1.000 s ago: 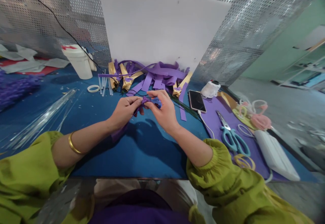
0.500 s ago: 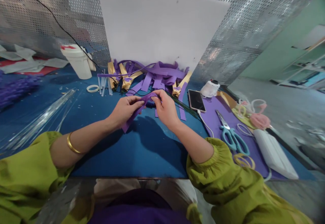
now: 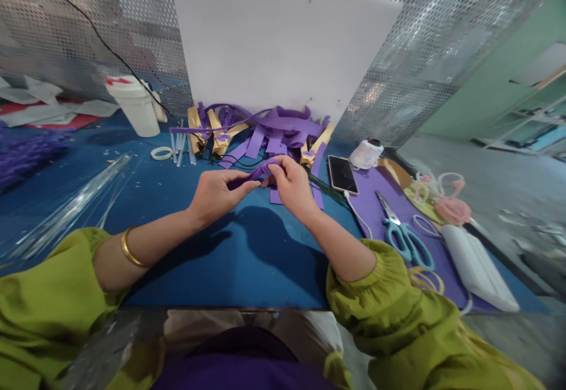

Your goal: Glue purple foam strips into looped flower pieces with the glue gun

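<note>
I see the purple strip [image 3: 256, 173] held between both hands just above the blue table [image 3: 247, 254], in the middle of the scene. My left hand [image 3: 216, 192] is closed on its near-left end, thumb over fingers, and my right hand [image 3: 289, 183] pinches the far-right end, where the strip looks bunched or folded on itself. I judge the shaping as under way but not finished: the strip is partly gathered, and no finished piece lies beside the hands that I can make out

Just beyond the hands sits a pile of purple and tan strips [image 3: 269, 130] against the white board [image 3: 283, 42], so plenty of material looks unworked. Left of the pile are a tape ring [image 3: 161, 153] and a white bucket [image 3: 135, 107]. To the right lie a phone [image 3: 342, 174] and scissors [image 3: 404, 233] on a purple sheet [image 3: 375, 207], untouched
</note>
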`<state>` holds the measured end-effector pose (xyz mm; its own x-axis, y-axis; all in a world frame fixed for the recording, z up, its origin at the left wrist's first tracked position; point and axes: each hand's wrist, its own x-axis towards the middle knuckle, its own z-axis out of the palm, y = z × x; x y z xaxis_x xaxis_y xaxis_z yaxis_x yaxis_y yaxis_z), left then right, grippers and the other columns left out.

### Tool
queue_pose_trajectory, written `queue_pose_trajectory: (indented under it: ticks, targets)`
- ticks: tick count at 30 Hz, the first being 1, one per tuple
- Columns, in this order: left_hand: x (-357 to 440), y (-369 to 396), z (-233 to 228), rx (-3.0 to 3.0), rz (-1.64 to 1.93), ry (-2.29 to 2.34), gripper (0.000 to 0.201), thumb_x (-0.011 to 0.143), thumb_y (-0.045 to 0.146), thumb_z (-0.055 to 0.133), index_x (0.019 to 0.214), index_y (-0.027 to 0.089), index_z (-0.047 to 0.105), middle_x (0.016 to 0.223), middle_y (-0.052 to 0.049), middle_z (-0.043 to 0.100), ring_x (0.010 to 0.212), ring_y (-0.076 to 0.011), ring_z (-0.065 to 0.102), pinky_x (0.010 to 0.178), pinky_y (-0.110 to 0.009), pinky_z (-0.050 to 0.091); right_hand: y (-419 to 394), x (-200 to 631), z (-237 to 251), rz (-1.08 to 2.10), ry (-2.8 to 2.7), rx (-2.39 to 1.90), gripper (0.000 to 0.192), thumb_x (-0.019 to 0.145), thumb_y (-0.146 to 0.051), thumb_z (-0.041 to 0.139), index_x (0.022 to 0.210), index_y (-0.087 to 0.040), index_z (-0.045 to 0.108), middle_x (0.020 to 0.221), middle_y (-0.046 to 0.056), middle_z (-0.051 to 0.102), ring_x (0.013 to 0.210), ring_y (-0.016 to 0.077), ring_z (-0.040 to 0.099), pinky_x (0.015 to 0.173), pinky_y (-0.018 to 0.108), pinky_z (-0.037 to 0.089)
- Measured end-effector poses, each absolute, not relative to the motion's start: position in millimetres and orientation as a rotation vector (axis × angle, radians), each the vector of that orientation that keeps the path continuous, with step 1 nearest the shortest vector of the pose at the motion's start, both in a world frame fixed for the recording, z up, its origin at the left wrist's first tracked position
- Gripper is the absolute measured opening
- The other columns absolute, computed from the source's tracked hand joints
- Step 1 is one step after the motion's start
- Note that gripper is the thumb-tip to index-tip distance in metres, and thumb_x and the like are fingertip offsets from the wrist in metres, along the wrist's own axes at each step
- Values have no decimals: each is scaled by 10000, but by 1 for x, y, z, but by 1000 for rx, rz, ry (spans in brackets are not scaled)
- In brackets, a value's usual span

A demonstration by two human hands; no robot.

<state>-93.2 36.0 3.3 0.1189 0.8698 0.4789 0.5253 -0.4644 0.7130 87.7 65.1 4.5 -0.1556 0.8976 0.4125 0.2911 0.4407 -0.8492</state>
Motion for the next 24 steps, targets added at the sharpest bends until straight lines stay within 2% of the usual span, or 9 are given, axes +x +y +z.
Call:
queue_pose_trajectory:
  ticks: [4, 6, 13, 18, 24]
  targets:
    - [-91, 37, 4, 1990, 1299, 1414, 322, 847, 409, 622, 719, 156, 773, 596, -17, 699, 511, -130, 551, 519, -247, 378, 64, 87, 5, 729, -1695, -1039, 105, 935, -264, 489, 890, -211, 567, 704, -15, 685, 620, 148, 675, 678, 306, 523]
    - [-91, 37, 3, 2002, 1301, 1422, 325, 856, 384, 609, 678, 155, 756, 552, -6, 670, 469, -114, 510, 488, -243, 349, 63, 86, 5, 727, -1688, -1049, 103, 934, -266, 491, 889, -213, 567, 678, -18, 676, 619, 154, 678, 671, 307, 518]
    - [-92, 36, -1, 2102, 1346, 1341, 240, 828, 357, 652, 850, 167, 798, 741, -33, 763, 595, -140, 613, 552, -233, 418, 63, 86, 5, 753, -1651, -1057, 96, 926, -260, 504, 875, -208, 567, 709, -18, 682, 599, 144, 676, 655, 296, 510]
    - [-92, 38, 1, 1998, 1302, 1434, 295, 849, 357, 606, 683, 166, 758, 535, 8, 651, 469, -106, 494, 493, -236, 344, 60, 84, 5, 735, -1634, -1052, 106, 931, -269, 506, 888, -203, 576, 697, -23, 668, 593, 142, 673, 645, 287, 498]
    - [-93, 42, 1, 1798, 1268, 1490, 336, 851, 408, 582, 698, 157, 746, 439, 24, 536, 419, -109, 445, 470, -240, 335, 48, 80, 7, 625, -1712, -1000, 137, 957, -322, 503, 969, -220, 594, 628, -39, 640, 586, 132, 637, 622, 272, 477]
